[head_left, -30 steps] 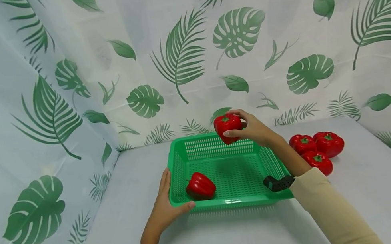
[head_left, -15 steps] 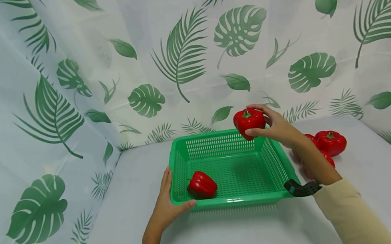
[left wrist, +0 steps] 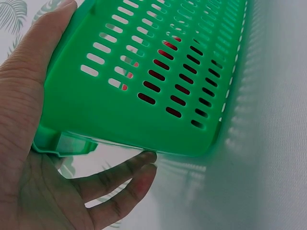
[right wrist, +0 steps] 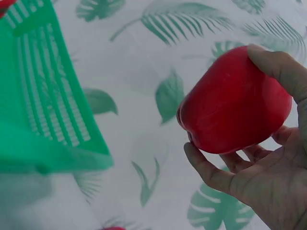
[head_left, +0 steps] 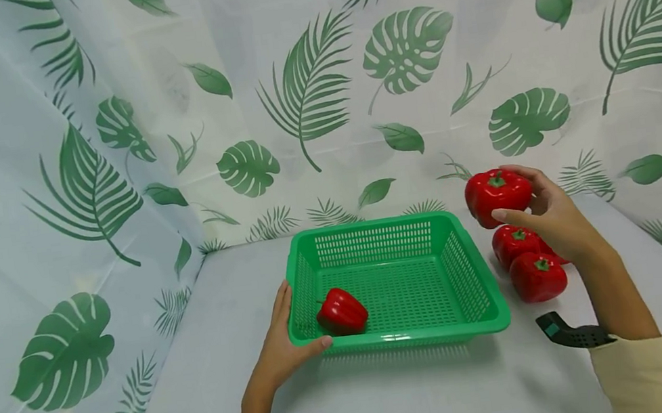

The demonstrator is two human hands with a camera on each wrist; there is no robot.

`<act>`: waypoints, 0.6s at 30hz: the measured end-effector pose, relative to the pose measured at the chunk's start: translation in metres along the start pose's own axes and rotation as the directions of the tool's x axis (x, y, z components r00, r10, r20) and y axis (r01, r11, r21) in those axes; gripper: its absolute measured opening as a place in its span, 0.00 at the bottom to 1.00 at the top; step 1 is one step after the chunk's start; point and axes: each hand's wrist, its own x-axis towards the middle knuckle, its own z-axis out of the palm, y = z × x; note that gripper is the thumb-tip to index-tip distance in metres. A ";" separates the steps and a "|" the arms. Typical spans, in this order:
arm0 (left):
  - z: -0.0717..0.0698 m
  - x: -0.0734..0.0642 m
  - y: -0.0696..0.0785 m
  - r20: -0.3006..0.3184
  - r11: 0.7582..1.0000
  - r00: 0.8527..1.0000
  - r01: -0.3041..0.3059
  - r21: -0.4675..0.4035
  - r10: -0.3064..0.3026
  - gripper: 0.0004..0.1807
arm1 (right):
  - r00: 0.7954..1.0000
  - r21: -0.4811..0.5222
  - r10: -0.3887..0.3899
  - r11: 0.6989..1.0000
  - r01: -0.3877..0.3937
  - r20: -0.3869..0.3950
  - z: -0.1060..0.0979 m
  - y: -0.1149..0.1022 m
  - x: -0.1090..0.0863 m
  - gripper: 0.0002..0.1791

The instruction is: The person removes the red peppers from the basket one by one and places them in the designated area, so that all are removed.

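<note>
My right hand (head_left: 569,224) holds a red bell pepper (head_left: 497,198) in the air right of the green basket (head_left: 461,330), stem facing the head camera. In the right wrist view the thumb lies on one side of that bell pepper (right wrist: 235,103) and the fingers on the other. At the basket's near left corner, my left hand (head_left: 281,352) grips the rim, thumb along the front and fingers along the left side. Inside the basket a second red bell pepper (head_left: 342,312) lies on its side near the left hand.
Several more red bell peppers (head_left: 538,277) sit clustered on the white table (head_left: 402,396) right of the basket, one partly hidden behind the right hand. A leaf-patterned cloth (head_left: 306,93) hangs behind the table and along its left side.
My right hand has carried its bell pepper rightward, from over the basket to above the cluster of bell peppers. The left hand stays at the basket's corner.
</note>
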 end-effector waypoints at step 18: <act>-0.001 0.000 -0.003 0.008 1.000 1.000 -0.003 0.012 0.003 0.61 | 0.982 0.258 0.003 0.965 0.047 -0.191 -0.061 0.099 -0.049 0.42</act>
